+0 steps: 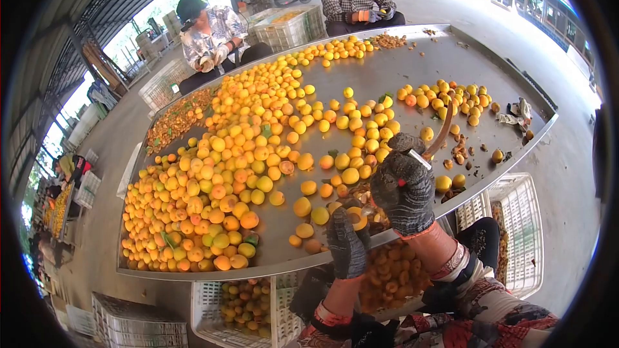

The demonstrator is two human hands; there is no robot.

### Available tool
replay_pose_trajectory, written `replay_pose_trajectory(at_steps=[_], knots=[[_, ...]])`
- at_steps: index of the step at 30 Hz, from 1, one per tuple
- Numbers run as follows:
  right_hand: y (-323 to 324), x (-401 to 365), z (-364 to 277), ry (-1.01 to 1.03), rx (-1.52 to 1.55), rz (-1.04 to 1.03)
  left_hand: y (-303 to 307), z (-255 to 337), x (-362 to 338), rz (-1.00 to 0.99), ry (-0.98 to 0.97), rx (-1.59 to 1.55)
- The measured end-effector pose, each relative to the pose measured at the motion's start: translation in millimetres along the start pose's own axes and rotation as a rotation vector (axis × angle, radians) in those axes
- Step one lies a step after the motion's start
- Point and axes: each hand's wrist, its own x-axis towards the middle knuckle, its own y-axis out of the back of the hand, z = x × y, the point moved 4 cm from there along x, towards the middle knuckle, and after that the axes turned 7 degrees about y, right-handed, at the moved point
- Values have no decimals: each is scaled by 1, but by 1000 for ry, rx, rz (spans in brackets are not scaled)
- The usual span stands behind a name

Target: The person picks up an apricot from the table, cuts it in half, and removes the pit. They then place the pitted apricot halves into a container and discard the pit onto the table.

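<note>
My left hand [347, 245], in a dark knit glove, is closed around an apricot [356, 218] above the near edge of the metal table [445, 55]. My right hand [406, 187], in a similar glove, grips a curved knife [442, 134] whose blade points up and away from me. The knife's handle is mostly hidden in the glove. Both hands are apart, the right one higher. Loose apricots [321, 214] lie just beyond my left hand, and pits and scraps [377, 216] lie between the hands.
A large heap of apricots [213, 187] covers the table's left side; a smaller group [445, 98] lies right. Beneath the near edge stand a white crate [282, 309] and apricot halves [393, 277]. Another crate [525, 232] is at right. Two people [216, 32] sit across the table.
</note>
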Motion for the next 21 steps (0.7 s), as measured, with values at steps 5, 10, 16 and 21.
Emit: replay_pose_trajectory(at_steps=[5, 10, 16, 21], knots=[[-6, -10, 10, 38, -5, 2, -2, -12, -6, -17, 237, -189], [11, -18, 29, 329, -536, -85, 5, 6, -1, -59, 159, 65], [16, 2, 44, 23, -180, -249, -9, -30, -4, -146, 341, -49], [5, 13, 55, -363, 366, -37, -4, -13, 6, -230, 128, 253]])
